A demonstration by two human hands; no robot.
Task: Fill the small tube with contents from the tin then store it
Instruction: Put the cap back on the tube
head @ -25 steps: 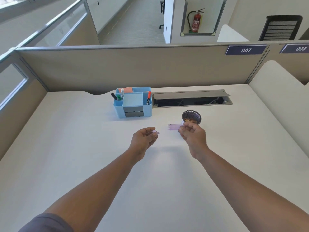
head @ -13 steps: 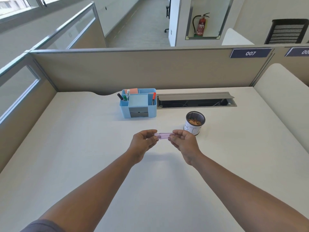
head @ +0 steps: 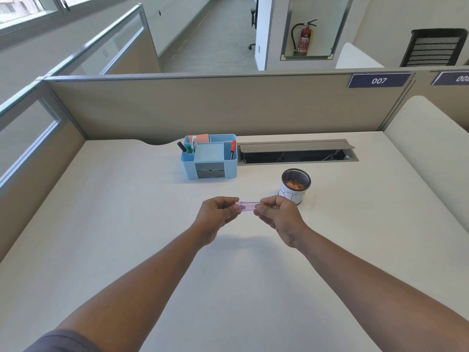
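White desk point(head: 114, 224), centre frame: one pink tube point(head: 247, 206) held level, left hand point(head: 218, 215) and right hand point(head: 278, 215) each pinching an end. One tin point(head: 294, 186) just right; one blue organizer point(head: 210, 158) above, holding four pens.

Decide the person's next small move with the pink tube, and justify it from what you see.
Probably carry the pink tube, pinched level between left hand and right hand, to the blue organiser. The tin stands untouched beside them.
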